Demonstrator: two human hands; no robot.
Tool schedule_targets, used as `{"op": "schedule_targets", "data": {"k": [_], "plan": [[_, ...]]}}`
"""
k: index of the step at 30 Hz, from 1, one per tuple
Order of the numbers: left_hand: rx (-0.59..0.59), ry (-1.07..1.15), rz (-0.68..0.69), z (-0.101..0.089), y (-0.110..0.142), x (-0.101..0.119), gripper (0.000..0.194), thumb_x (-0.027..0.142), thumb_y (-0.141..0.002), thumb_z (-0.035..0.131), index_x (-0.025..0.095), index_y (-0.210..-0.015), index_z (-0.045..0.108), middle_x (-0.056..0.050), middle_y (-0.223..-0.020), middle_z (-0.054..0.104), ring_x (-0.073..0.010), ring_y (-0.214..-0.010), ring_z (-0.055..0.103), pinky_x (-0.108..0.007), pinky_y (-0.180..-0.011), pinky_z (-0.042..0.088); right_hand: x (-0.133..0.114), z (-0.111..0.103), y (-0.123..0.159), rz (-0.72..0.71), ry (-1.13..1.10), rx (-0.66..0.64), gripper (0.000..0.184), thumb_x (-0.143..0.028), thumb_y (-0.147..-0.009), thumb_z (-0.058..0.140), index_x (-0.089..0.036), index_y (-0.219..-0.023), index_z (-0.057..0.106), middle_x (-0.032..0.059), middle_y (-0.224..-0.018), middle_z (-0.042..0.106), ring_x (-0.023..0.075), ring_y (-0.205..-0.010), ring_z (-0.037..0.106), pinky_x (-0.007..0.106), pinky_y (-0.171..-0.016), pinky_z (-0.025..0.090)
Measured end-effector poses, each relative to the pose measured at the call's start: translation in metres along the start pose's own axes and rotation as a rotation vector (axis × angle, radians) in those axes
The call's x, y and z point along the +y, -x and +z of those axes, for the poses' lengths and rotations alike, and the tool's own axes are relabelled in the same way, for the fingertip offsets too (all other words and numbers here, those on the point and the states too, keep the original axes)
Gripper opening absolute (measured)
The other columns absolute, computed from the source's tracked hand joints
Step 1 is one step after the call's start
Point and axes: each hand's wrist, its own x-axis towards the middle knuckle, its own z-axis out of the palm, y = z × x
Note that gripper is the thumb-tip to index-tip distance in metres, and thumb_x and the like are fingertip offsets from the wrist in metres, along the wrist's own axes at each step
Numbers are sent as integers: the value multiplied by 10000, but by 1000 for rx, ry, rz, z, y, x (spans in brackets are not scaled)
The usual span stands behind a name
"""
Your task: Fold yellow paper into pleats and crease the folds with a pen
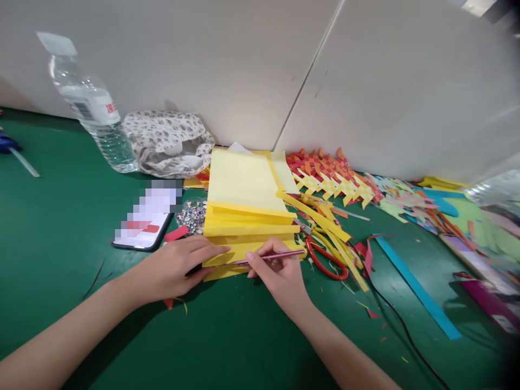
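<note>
A sheet of yellow paper [252, 229], folded in pleats at its near end, lies in front of me on the green table. My left hand [182, 265] grips the left edge of the lowest pleat, with fingers on top and the thumb near the front edge. In my right hand [276, 268] is a slim metallic pink pen [290, 253], slanted low over the same pleat. Its tip points left, towards my left fingertips, and touches or nearly touches the paper. Right of the sheet lie red-handled scissors [325, 261] and yellow paper strips [320, 216].
On the left are a phone [146, 219], a bag of small gems [192, 215], a water bottle [93, 108] and a patterned cloth pouch [168, 142]. Woven paper fish [325, 170], a blue strip [418, 290] and a black cable [400, 319] lie right. A grey partition [227, 70] stands behind.
</note>
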Motion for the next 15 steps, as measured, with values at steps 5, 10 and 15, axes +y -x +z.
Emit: {"op": "schedule_targets", "data": {"k": [5,10,15], "plan": [[-15,-1,-1,1,2,0,411,107,-877,448,196,-1277,478,-93,-1098,647,-201,-1003,606,-341,-833,524,0,-2,-2,14,8,-13,243,-323,-765,668,-204,-642,495,-36,-508,570,132,-470,602,233,-480,476],[22,-3,3,0,1,1,414,107,-868,450,194,-1272,485,-87,-1065,660,-196,-975,616,-325,-809,530,4,-26,-5,-27,85,54,237,-322,-763,675,-200,-639,512,-38,-495,566,137,-460,604,237,-476,473],[18,0,-1,-1,0,1,405,109,-874,445,191,-1269,483,-86,-1052,659,-197,-966,613,-318,-787,530,3,-48,-4,-81,138,116,242,-305,-768,678,-199,-624,515,-41,-490,549,125,-438,575,232,-468,456]]}}
